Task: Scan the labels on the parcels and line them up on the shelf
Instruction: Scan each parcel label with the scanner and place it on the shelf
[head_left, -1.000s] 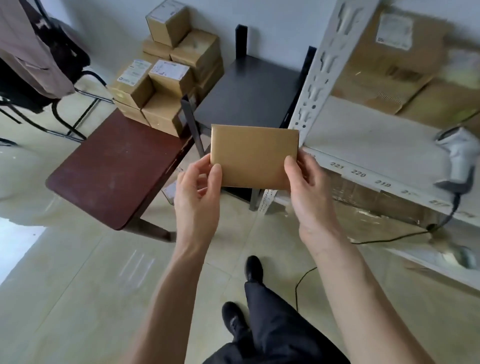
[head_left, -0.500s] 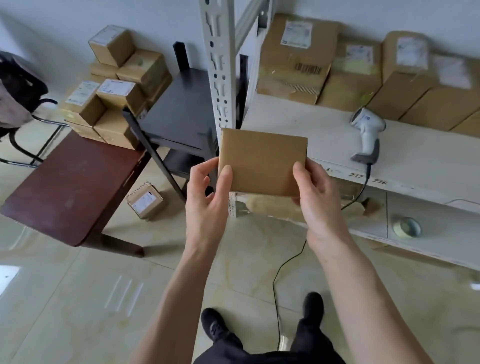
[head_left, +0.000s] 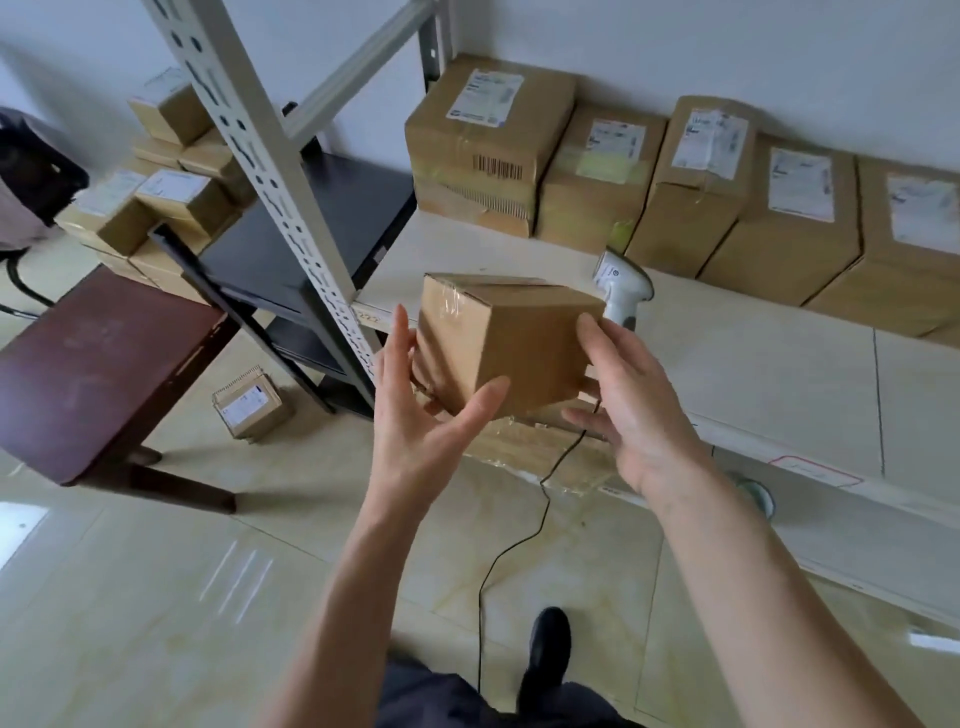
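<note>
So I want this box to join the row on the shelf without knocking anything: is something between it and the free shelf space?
Yes. The scanner lies on the shelf just behind the held box, between it and the row of parcels. The rest of the shelf front looks bare.

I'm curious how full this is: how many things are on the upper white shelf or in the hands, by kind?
Brown cardboard parcels with white labels, rowed on the white shelf: 5
Plain brown cardboard box held by left hand and right hand: 1
White handheld scanner on the shelf: 1
Total: 7
</note>
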